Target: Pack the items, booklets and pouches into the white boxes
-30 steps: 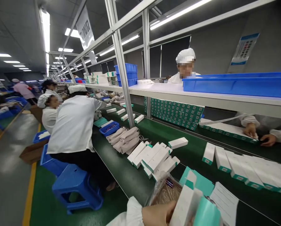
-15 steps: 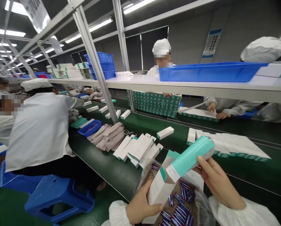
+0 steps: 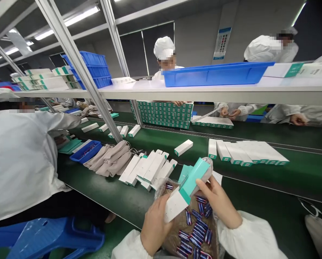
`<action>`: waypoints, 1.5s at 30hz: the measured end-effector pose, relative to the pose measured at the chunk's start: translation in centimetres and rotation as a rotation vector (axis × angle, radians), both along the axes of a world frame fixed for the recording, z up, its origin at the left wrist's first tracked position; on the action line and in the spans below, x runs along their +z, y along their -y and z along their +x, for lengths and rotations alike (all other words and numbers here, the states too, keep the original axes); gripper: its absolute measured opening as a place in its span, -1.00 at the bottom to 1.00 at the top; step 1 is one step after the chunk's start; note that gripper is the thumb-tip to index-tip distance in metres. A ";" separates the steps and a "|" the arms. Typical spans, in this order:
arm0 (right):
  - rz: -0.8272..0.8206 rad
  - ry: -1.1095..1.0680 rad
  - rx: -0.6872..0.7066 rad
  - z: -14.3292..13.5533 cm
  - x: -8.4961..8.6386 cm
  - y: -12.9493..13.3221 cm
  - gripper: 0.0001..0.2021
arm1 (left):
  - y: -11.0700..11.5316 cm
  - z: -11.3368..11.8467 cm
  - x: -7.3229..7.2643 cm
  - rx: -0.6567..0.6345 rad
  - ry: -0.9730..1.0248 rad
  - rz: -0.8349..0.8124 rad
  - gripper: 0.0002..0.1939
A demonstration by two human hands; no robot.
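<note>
My left hand (image 3: 155, 223) is closed around a narrow white carton (image 3: 174, 207), which tilts up to the right with its open end facing my right hand. My right hand (image 3: 219, 201) grips the far end of a teal-wrapped roll (image 3: 195, 175); a pale, greyish end shows past the wrapping. The roll's lower part is inside the carton's mouth, and the rest sticks out. Beneath both hands lies a plastic-lined box (image 3: 174, 240) holding several blue batteries (image 3: 198, 232). Teal sheets (image 3: 184, 172) peek out behind the carton.
White cartons (image 3: 150, 169) are piled left of my hands, beside beige cloth pouches (image 3: 111, 158) and a blue tray (image 3: 85, 151). More cartons (image 3: 247, 153) line the green belt (image 3: 161, 138). A shelf (image 3: 139, 94) crosses above. A co-worker (image 3: 23, 162) leans in at left.
The teal roll has gone deeper into the carton, and my hands have come closer together. The view has swung right. A co-worker at the back right has raised their head.
</note>
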State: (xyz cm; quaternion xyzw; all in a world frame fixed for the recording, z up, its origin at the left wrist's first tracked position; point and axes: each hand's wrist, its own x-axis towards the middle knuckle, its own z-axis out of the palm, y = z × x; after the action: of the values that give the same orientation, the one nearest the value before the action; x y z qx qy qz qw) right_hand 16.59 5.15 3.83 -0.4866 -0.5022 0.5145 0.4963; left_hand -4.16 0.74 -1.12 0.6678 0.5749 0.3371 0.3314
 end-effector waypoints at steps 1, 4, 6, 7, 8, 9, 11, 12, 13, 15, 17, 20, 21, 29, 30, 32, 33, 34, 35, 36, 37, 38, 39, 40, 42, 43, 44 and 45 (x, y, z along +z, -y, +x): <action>0.032 0.042 -0.035 -0.6 -1.1 0.3 -0.55 | 0.0 0.2 0.1 -0.004 0.017 -0.013 -0.44; 0.115 0.195 -0.067 -1.5 -3.5 1.3 -0.55 | 0.2 0.8 0.4 -0.076 0.097 -0.097 -0.41; 0.116 0.230 -0.086 -1.0 -3.9 1.6 -0.48 | 0.5 1.3 0.6 -0.159 0.190 -0.175 -0.39; 0.118 0.232 -0.103 -0.4 -3.6 1.5 -0.47 | 0.7 1.5 0.7 -0.195 0.238 -0.215 -0.38; 0.133 0.241 -0.111 0.3 -3.1 1.4 -0.50 | 0.8 1.7 0.9 -0.222 0.280 -0.257 -0.38; 0.164 0.266 -0.102 1.1 -2.5 1.2 -0.54 | 0.9 1.8 0.9 -0.241 0.317 -0.298 -0.37; 0.238 0.360 -0.011 2.2 -1.0 0.7 -0.64 | 1.0 2.0 1.0 -0.265 0.372 -0.360 -0.36; 0.257 0.415 0.049 2.6 -0.3 0.6 -0.67 | 1.0 2.1 1.0 -0.275 0.393 -0.376 -0.36; 0.253 0.465 0.108 2.7 0.2 0.5 -0.70 | 1.1 2.1 1.0 -0.286 0.410 -0.378 -0.36; 0.207 0.535 0.223 2.5 0.9 0.5 -0.74 | 1.1 2.2 0.7 -0.303 0.425 -0.352 -0.38; 0.170 0.579 0.335 2.0 1.0 0.5 -0.78 | 1.3 2.2 0.3 -0.316 0.421 -0.328 -0.41; 0.156 0.595 0.435 1.8 0.5 0.1 -0.83 | 1.8 2.3 -0.5 -0.304 0.409 -0.315 -0.40; 0.152 0.592 0.456 1.9 0.2 -0.1 -0.84 | 1.9 2.3 -0.7 -0.295 0.407 -0.308 -0.38; 0.096 0.338 0.258 2.0 -2.7 -1.5 -0.70 | 1.2 2.4 -0.7 -0.161 0.493 -0.279 -0.45; 0.105 0.379 0.149 1.9 -3.6 -1.4 -0.64 | 1.0 2.3 -0.5 -0.093 0.545 -0.301 -0.47; 0.071 0.623 0.078 2.0 -5.6 -0.9 -0.62 | 0.6 2.3 0.0 0.038 0.690 -0.387 -0.48; 0.032 0.780 0.110 1.9 -6.7 -0.5 -0.68 | 0.5 2.3 0.2 0.084 0.767 -0.438 -0.46; -0.007 0.914 0.155 1.9 -7.7 0.0 -0.77 | 0.5 2.3 0.5 0.110 0.832 -0.478 -0.44; -0.040 1.008 0.191 1.7 -8.7 0.6 -0.84 | 0.5 2.4 0.8 0.116 0.875 -0.505 -0.42; -0.065 1.059 0.204 1.6 -9.6 1.2 -0.85 | 0.5 2.6 1.1 0.107 0.895 -0.518 -0.42; -0.083 1.086 0.198 1.4 -10.3 1.6 -0.81 | 0.5 2.7 1.4 0.085 0.898 -0.522 -0.43; -0.094 1.105 0.192 1.3 -10.9 2.0 -0.76 | 0.6 2.9 1.7 0.054 0.891 -0.521 -0.44; -0.098 1.107 0.187 1.3 -11.3 2.3 -0.73 | 0.6 3.0 1.9 0.015 0.880 -0.517 -0.47; -0.094 1.092 0.186 1.4 -11.5 2.3 -0.72 | 0.6 3.1 2.1 -0.026 0.869 -0.510 -0.49; -0.071 1.032 0.191 2.1 -11.4 1.8 -0.75 | 0.5 3.3 2.3 -0.100 0.845 -0.483 -0.52; -0.057 1.004 0.194 2.7 -11.0 1.4 -0.79 | 0.4 3.4 2.3 -0.129 0.828 -0.469 -0.52; -0.041 0.962 0.178 3.4 -10.4 0.8 -0.82 | 0.3 3.4 2.3 -0.151 0.807 -0.458 -0.52; -0.023 0.888 0.135 4.0 -9.5 0.1 -0.84 | 0.3 3.5 2.1 -0.170 0.786 -0.450 -0.52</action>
State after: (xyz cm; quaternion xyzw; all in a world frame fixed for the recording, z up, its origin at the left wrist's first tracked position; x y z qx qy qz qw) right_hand 20.59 5.01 -5.71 -0.6320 -0.6914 0.2924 0.1924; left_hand -0.70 0.47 0.98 0.4455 0.4078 0.4033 0.6874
